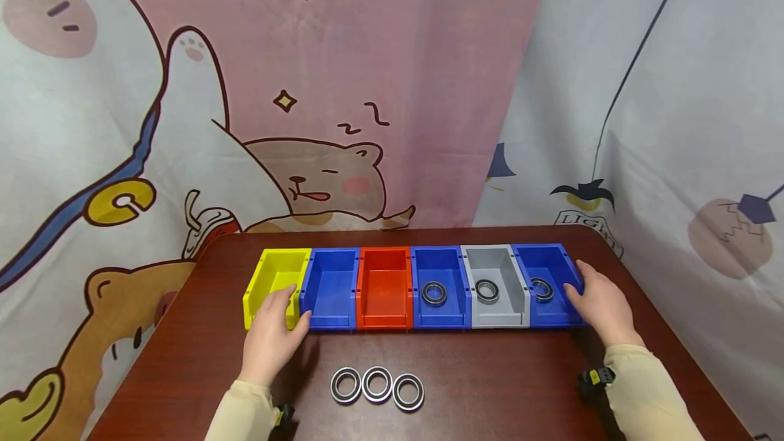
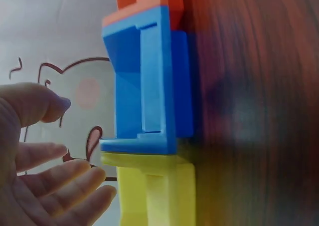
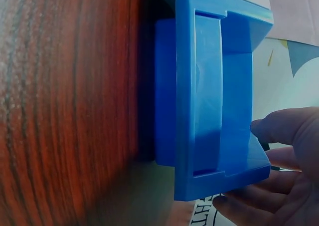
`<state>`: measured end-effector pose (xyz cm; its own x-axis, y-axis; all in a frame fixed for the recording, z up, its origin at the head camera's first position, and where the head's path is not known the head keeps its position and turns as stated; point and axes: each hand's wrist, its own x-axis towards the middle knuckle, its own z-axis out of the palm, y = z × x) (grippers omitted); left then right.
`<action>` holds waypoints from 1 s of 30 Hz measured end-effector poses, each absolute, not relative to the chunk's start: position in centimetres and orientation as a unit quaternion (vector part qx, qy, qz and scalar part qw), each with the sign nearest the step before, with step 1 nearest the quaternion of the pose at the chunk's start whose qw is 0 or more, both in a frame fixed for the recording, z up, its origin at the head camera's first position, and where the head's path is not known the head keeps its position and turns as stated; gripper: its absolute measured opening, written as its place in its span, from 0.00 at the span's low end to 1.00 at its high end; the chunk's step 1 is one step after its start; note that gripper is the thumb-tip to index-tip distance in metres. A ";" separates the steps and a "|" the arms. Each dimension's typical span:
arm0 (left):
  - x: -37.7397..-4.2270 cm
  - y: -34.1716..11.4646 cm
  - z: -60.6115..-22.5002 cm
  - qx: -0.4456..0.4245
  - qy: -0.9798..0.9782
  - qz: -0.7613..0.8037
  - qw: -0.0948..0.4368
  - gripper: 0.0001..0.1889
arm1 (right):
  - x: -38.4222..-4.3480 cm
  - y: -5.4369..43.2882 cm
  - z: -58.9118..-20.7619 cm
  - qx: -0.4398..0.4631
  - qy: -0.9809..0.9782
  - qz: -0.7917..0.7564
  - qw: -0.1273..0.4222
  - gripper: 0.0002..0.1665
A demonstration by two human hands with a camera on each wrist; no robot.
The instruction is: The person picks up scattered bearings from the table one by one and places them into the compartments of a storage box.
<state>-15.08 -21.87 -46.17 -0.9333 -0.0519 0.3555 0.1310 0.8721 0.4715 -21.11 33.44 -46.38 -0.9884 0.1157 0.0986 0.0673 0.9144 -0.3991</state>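
Observation:
A row of plastic bins stands on the table. My left hand (image 1: 269,339) is by the yellow bin (image 1: 254,298) at the row's left end, fingers spread and holding nothing. At the other end my right hand (image 1: 603,305) straddles the outer wall of the end blue bin (image 1: 554,318), thumb over the rim and loosely bent fingers outside; whether it touches is unclear. One ball bearing (image 1: 434,293) lies in the blue bin right of the red one, another bearing (image 1: 486,291) in the grey bin (image 1: 511,318), and a third bearing (image 1: 542,290) in the end blue bin.
Three more bearings, a left one (image 1: 346,385), a middle one (image 1: 376,384) and a right one (image 1: 407,392), lie side by side before the row. The red bin (image 1: 384,318) and left blue bin (image 1: 331,318) show bare floors. A printed curtain (image 1: 429,87) hangs behind the table (image 1: 490,386).

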 end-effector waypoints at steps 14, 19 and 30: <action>-12.5 -20.4 -45.7 -0.157 -0.949 -0.223 0.160 0.35 | -21.2 33.7 -46.2 -0.041 -0.979 0.189 0.065 0.32; -11.9 -19.7 -46.0 -0.171 -0.956 -0.210 0.109 0.38 | -21.2 33.7 -46.2 -0.045 -0.979 0.192 0.058 0.30; -10.6 -18.5 -47.7 -0.246 -0.950 -0.173 0.088 0.41 | -21.3 33.5 -46.2 -0.048 -0.978 0.198 0.047 0.28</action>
<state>-10.58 -18.48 -47.69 -0.8637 0.4361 0.2527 0.4973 0.8193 0.2856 -21.25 33.51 -46.19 -0.9908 0.1131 0.0738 0.0755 0.9171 -0.3915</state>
